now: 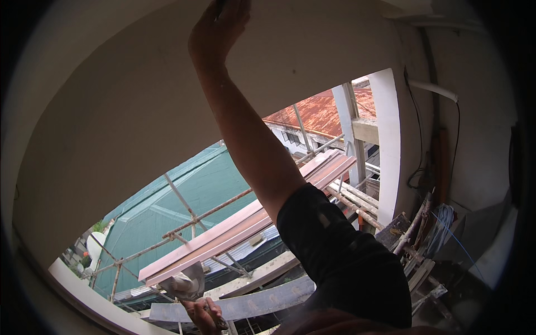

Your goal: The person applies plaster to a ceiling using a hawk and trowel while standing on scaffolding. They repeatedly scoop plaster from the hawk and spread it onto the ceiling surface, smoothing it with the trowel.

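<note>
My right arm, in a short black sleeve, reaches up across the view to the wall. My right hand (222, 28) is raised against the upper part of the plain grey-white wall (134, 95), cut off by the top edge. Its fingers are curled, and a dark bit shows in them, too little to name. Low in the view my left hand (204, 315) is closed round the handle of a wide-bladed putty knife (192, 279). A whitish lump of paste (180, 283) sits on that blade, in front of the opening below the wall.
Pinkish metal planks (223, 237) lie on rusty scaffold pipes (215, 209) outside the opening. Beyond are a green roof (167, 206) and a rusty roof (318, 111). At right stand a white column (389, 145), hanging cables (416, 134), stacked timber (416, 234) and coiled wire (441, 223).
</note>
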`<state>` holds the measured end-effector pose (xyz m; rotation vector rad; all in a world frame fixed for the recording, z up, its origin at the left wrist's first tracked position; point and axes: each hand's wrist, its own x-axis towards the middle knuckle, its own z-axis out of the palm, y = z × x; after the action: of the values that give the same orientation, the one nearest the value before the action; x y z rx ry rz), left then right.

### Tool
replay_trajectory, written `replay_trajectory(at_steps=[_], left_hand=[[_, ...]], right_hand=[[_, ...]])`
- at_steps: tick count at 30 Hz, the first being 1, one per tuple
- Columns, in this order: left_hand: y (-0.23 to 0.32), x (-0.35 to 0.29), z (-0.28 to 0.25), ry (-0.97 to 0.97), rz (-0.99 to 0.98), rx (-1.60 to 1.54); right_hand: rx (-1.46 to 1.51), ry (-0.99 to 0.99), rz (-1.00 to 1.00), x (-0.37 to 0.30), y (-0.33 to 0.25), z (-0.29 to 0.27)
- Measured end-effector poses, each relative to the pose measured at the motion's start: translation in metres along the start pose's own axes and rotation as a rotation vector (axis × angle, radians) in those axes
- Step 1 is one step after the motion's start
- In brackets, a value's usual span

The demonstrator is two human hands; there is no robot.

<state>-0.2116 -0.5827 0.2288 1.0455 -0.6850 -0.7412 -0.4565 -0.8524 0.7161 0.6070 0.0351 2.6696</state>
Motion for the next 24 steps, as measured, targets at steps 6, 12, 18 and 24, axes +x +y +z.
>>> replay_trajectory(at_steps=[6,12,18,24], left_hand=[[-0.004,0.002,0.008,0.056,0.076,-0.127],[-0.038,0.025,-0.026,0.102,0.08,-0.058],[-0.067,0.047,-0.051,0.064,-0.011,-0.096],[-0.057,0.033,-0.037,0.081,0.014,-0.063]], right_hand=[[0.124,-0.215,0.084,-0.015,0.006,-0.04],[0.183,-0.043,0.389,0.031,0.034,-0.077],[0.142,-0.003,0.295,0.06,0.061,-0.073],[0.233,-0.004,0.245,0.066,0.057,-0.056]])
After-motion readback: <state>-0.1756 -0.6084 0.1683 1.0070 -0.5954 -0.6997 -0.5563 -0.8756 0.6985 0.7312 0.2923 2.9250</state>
